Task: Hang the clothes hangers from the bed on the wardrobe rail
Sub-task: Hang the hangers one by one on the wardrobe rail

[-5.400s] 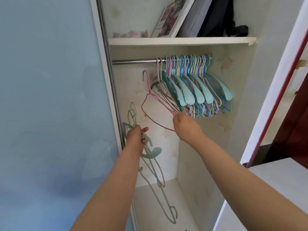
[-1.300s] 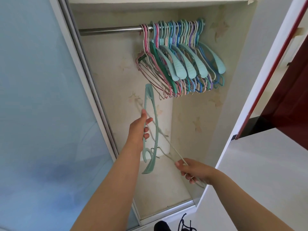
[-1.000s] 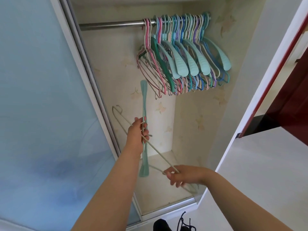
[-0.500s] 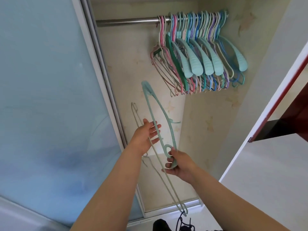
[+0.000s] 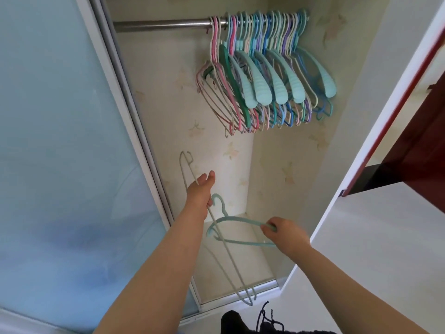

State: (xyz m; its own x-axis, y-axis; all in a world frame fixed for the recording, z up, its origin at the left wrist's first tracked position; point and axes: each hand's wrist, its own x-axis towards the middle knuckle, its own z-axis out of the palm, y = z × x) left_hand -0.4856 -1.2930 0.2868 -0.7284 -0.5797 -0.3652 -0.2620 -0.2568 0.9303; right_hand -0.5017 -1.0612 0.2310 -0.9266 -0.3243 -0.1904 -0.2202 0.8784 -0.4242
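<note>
Right hand (image 5: pixel 286 233) pinches one arm of the teal hanger (image 5: pixel 237 221), hook up, low in the wardrobe (image 5: pixel 284 150). Left hand (image 5: pixel 201 190) grips the pale wire hanger (image 5: pixel 226 251), which hangs nearly vertical. Both sit well below the rail (image 5: pixel 163 24). Suggest lifting the teal one first, hook onto bare rail left of the hung hangers (image 5: pixel 262 78). Watch that the two don't snag. Wardrobe holds only the packed bunch at right.

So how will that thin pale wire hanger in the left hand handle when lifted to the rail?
The pale wire hanger looks light: the left hand grips only one thin strand. It probably swings and may snag the teal hanger crossing it.
</note>
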